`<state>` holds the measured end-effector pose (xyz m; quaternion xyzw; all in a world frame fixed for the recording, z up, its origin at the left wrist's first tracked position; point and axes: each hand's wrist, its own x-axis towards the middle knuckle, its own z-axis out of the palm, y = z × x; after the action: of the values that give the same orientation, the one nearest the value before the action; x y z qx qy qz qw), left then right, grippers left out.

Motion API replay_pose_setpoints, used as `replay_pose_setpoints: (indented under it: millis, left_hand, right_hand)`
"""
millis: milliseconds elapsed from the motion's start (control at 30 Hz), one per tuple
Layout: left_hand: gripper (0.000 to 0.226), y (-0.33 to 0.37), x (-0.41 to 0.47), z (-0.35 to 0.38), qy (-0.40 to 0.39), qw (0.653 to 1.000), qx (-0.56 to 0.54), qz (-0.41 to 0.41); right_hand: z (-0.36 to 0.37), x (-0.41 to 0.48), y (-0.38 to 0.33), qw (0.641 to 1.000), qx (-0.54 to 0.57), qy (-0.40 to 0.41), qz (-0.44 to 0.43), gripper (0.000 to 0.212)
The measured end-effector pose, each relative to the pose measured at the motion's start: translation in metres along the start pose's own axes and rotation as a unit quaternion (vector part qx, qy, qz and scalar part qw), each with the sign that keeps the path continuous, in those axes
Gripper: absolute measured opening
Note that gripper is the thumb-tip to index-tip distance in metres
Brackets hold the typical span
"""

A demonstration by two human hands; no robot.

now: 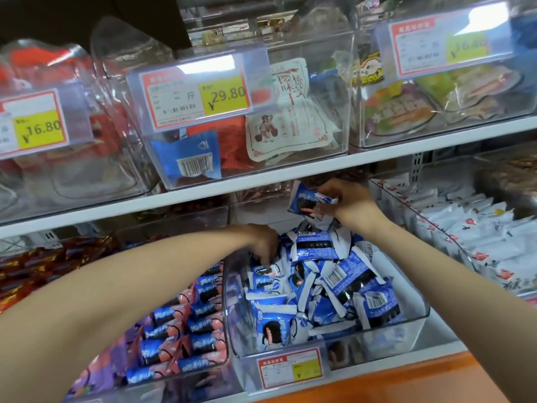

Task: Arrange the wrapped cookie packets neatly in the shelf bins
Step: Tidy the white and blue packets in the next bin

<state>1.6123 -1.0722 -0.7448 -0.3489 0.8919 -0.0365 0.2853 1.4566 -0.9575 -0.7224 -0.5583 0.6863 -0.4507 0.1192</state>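
The yellow patch on the upper left price tag (40,130) reads ¥16.80. The middle tag (197,96) reads ¥29.80 beside the character 斤. The right tag (444,45) is washed by glare, with only 16.8 legible. Behind the middle tag a white pouch (287,112) bears vertical Chinese characters and a small cartoon figure, and a blue barcoded wrapper (193,158) lies at the front of the same upper bin. On the lower shelf the middle clear bin (418,312) holds a loose heap of blue-and-white cookie packets (328,274), printed with white Chinese brand lettering, a dark sandwich cookie and barcodes. Its own front tag (290,367) is too blurred to read. The right hand (348,205) is over the back of that bin, and its fingers (331,189) pinch one raised packet (308,199) by its right end, above the heap. The left hand (263,241) reaches down into the heap's left side, fingers (268,254) curled with their tips among the packets; whether they grip one cannot be told. The bin to the left has tidy rows of blue-and-pink packets (186,330), and the bin to the right has white packets (476,237) with red and black marks.
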Motion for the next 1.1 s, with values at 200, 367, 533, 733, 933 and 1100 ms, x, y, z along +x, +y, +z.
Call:
replay_pose_setpoints:
  millis: [200, 367, 533, 733, 933, 1100]
  left_hand:
    - [0.052, 0.008, 0.002, 0.015, -0.040, 0.998, 0.038, -0.012]
    - [0.057, 0.005, -0.003, 0.008, 0.059, 0.992, 0.096, -0.050]
    - [0.046, 0.009, -0.011, 0.003, 0.068, 0.992, 0.089, -0.060]
    - [0.055, 0.014, -0.020, 0.012, -0.089, 0.995, -0.040, 0.027]
    - [0.046, 0.013, -0.020, 0.016, -0.050, 0.998, -0.031, 0.010]
    - [0.041, 0.013, -0.025, 0.011, 0.012, 0.998, 0.057, -0.033]
  right_hand:
    - [0.001, 0.001, 0.000, 1.000, -0.009, 0.003, -0.002, 0.024]
    - [0.000, 0.001, 0.000, 1.000, -0.010, 0.005, -0.002, 0.025]
    - [-0.001, 0.000, -0.003, 1.000, 0.002, 0.006, -0.003, 0.026]
    - [0.000, 0.002, -0.001, 1.000, 0.005, 0.010, -0.005, 0.026]
    - [0.001, 0.002, -0.004, 1.000, -0.002, 0.009, -0.003, 0.029]
    - [0.000, 0.002, -0.003, 1.000, 0.003, 0.016, -0.002, 0.029]
